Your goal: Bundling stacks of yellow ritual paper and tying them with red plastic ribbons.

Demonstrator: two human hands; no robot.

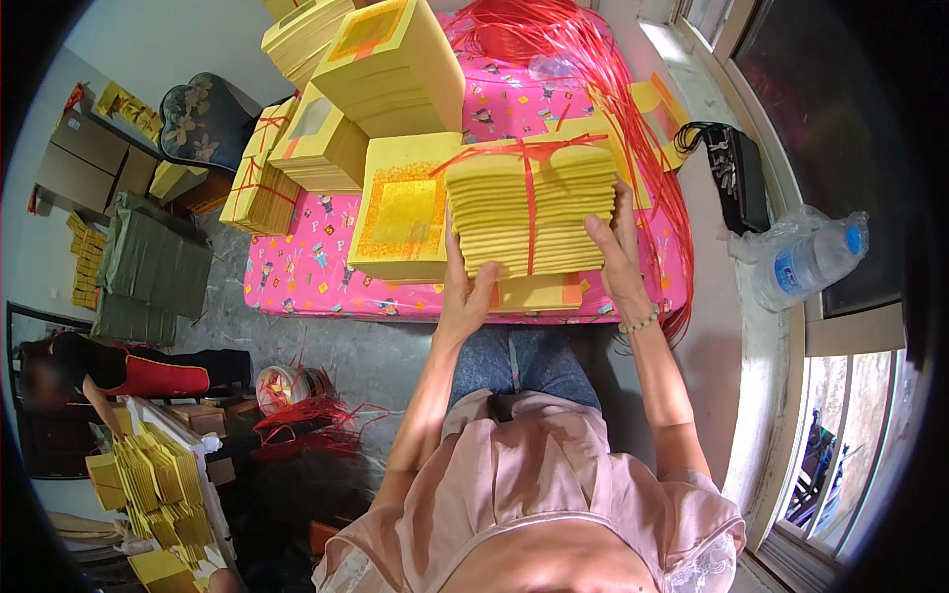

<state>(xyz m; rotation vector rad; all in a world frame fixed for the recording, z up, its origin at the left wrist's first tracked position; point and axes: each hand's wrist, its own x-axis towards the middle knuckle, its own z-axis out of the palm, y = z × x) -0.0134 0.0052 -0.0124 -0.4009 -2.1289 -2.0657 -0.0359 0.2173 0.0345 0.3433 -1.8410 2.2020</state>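
Holding the bundle of yellow paper sheets [531,208] from both sides: your left hand [465,296] is clamped on its lower left edge, thumb up the front, fingers behind. Your right hand [618,252] is pressed flat on the right edge, fingers spread up the side, a bead bracelet [640,322] at the wrist. Both grips are closed on the stack, not wrapped fully round it.

Bundle is upright-ish, tilted toward you, tied with red string [528,198] crossed over the front. It sits over the near edge of the pink patterned worktop [306,272], resting on a flat yellow sheet [539,294] below it.

Just left, touching the bundle: a yellow stack with a gold foil square [405,212]. Further back, more yellow stacks [395,64], one string-tied at far left [259,183]. Loose red strings [573,44] fan behind and down the right side.

Window sill at right: a plastic water bottle in a bag [806,259] and a black power strip [736,173].
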